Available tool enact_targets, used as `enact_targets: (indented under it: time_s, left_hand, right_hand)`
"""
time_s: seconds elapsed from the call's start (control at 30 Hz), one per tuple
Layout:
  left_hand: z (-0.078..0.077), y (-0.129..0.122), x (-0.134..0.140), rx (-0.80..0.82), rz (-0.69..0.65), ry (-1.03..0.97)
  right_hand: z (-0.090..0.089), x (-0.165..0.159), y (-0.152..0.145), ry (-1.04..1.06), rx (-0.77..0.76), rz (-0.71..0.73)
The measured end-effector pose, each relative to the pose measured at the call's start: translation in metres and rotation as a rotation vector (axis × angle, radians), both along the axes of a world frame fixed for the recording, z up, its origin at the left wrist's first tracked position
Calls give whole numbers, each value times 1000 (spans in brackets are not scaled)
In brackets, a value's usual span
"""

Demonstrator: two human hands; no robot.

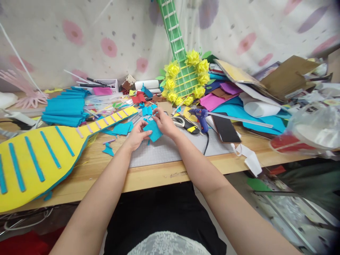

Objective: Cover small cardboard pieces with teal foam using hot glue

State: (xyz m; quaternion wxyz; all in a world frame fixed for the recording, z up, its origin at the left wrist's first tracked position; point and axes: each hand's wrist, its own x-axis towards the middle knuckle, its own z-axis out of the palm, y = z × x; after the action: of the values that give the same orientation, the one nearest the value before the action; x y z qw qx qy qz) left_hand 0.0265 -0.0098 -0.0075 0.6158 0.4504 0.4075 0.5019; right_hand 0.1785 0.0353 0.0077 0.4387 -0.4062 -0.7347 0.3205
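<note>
Pinching squarish blue paper (pixel 154 132), half-closed hands (pixel 136 136) (pixel 165 122) slant it, one corner toward the table edge (pixel 156 180).

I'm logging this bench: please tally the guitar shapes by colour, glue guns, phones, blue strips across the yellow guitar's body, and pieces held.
Green guitar shape: 1
Yellow guitar shape: 1
Glue gun: 1
Phone: 1
Blue strips in view: 5
Held blue piece: 1
Total: 10

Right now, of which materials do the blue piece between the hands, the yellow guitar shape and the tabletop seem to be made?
Blue piece: paper or thin felt, matte; its surface looks dull.
Yellow guitar shape: perhaps foam sheet, smooth; its colour is even.
Tabletop: seemingly wood, smooth; grain shows.
</note>
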Motion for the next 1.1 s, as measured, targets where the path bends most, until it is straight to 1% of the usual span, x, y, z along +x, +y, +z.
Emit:
enact_targets:
  time_s: [0.07,0.13,0.2,0.3,0.5,0.63,0.7,0.8,0.87,1.0,1.1]
  left_hand:
    - [2,-1,0,2,-18,-2]
    - [3,-1,-1,30,-23,-16]
    - [2,0,-1,111,5,-25]
    - [0,4,-1,265,102,-44]
    - [-4,11,-6,437,348,-5]
    - [-4,12,-9,556,476,81]
    - [-5,12,-10,630,522,158]
    - [-8,13,-11,728,519,247]
    - [-11,15,-11,765,496,263]
    - [-16,17,-12,792,496,333]
    - [-15,16,-13,846,507,395]
  right_hand:
    - [-1,7,6,62,-27,24]
    - [-1,13,11,174,-56,25]
    - [-1,16,15,287,-91,28]
    - [-1,13,17,393,-172,61]
    - [-4,0,10,428,-358,174]
    - [-5,-10,1,404,-523,110]
    - [-5,-16,-4,383,-580,124]
    - [-5,-25,-12,441,-651,252]
    - [-5,-29,-14,517,-667,304]
    - [-6,-30,-15,539,-660,287]
    - [-6,-29,-14,534,-671,264]
